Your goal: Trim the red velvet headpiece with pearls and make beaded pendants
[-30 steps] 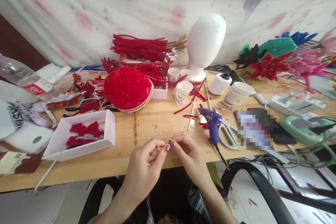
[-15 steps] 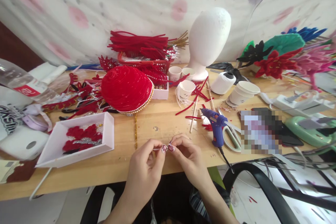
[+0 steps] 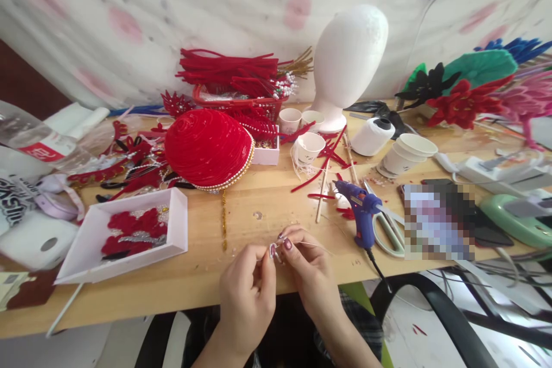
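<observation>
My left hand (image 3: 250,284) and my right hand (image 3: 310,267) meet at the table's front edge, thumbs and forefingers pinched. Between the fingertips is a thin pale thread (image 3: 307,242), whose free end sticks out to the right past my right hand. A small whitish bit shows at the fingertips, too small to make out. Behind my left hand stands a red domed cap (image 3: 207,146) with a pearl and gold rim; a gold tinsel strip (image 3: 223,221) hangs down from it onto the table. A blue glue gun (image 3: 362,213) lies to the right of my right hand.
At left is a white box (image 3: 176,224) with red flowers. Further back are a red basket (image 3: 241,104), a white foam head (image 3: 351,57), paper cups (image 3: 309,149) and a thread cone (image 3: 371,137). Scissors (image 3: 390,236), a phone (image 3: 487,221) and velvet flowers (image 3: 463,103) are at right.
The thread now stretches out to the right of my right hand, where it did not show before. Both hands remain pinched together, a little lower and further right in view. The view has shifted slightly.
</observation>
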A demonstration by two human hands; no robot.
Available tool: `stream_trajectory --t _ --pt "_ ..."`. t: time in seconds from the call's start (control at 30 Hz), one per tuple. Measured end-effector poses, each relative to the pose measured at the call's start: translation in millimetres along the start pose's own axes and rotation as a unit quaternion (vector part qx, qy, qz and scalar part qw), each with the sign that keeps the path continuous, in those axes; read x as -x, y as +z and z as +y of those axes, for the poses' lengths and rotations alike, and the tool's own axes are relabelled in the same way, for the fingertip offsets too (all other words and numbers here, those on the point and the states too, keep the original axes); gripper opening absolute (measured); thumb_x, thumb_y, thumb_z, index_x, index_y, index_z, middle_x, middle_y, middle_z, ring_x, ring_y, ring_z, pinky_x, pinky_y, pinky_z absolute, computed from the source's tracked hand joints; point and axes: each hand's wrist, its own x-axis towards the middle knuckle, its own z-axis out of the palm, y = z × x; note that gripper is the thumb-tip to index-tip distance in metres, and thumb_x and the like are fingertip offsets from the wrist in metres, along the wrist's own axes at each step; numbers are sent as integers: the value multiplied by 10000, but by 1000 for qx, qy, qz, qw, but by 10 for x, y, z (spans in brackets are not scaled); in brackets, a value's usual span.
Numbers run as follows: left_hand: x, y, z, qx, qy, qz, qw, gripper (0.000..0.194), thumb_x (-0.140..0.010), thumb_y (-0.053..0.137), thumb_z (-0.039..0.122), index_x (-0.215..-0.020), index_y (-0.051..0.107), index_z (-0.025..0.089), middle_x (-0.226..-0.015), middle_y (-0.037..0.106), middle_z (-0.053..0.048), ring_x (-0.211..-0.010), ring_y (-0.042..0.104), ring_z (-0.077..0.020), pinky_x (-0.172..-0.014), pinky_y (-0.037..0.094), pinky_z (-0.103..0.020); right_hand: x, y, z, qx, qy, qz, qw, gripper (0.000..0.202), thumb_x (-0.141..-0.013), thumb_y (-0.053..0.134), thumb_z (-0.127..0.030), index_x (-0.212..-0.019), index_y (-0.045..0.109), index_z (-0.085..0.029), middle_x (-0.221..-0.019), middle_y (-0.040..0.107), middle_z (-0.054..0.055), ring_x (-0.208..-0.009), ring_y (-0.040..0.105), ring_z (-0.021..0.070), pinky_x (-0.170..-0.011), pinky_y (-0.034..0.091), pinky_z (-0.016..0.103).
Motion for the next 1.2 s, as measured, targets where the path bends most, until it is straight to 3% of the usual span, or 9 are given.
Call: stream_trajectory --t 0.13,0.3,0.53,0.73,0.97,1.2 --pt "22 14 -18 41 -19 27 999 154 -918 535 129 -789 576 202 -599 605 62 -452 543 -61 -471 415 -135 -15 45 -15 -70 39 -4 997 158 -797 822 -365 -725 759 -239 -845 571 1 -736 504 127 -700 421 235" --pt "39 7 -32 142 -114 5 983 234 -957 523 243 -733 578 200 -589 556 47 -461 464 -79 -441 376 -167 -41 64 -59 -124 92 -33 987 160 -765 842 -367 -719 783 -226 -814 575 3 -695 511 112 -677 426 231" --pt "77 29 -25 163 -143 1 976 261 -953 530 305 -723 585 194 -569 529 36 -478 441 -98 -475 355 -210 -15 87 -30 -2 -23 23 999 160 -843 779 -365 -716 784 -269 -773 622 17 -801 567 180 -726 451 283" --pt "70 50 12 161 -175 27 971 285 -952 527 328 -698 556 203 -575 482 42 -499 424 -104 -498 344 -224 -21 4 -24 70 -49 28 996 109 -871 754 -367 -789 808 -320 -820 692 26 -889 595 206 -800 472 306" --pt "-98 -47 18 188 -218 -60 956 305 -953 506 364 -706 569 194 -575 451 49 -502 393 -99 -486 295 -225 -73 -72 -67 146 -85 27 985 85 -891 734 -334 -880 818 -325 -875 702 34 -883 621 197 -777 505 294" --pt "-142 -128 29 240 -226 -102 939 349 -963 480 415 -697 551 200 -592 458 41 -533 421 -111 -516 337 -222 -77 -42 -114 168 -114 11 979 94 -896 727 -326 -879 818 -312 -867 705 43 -880 638 205 -781 530 307"
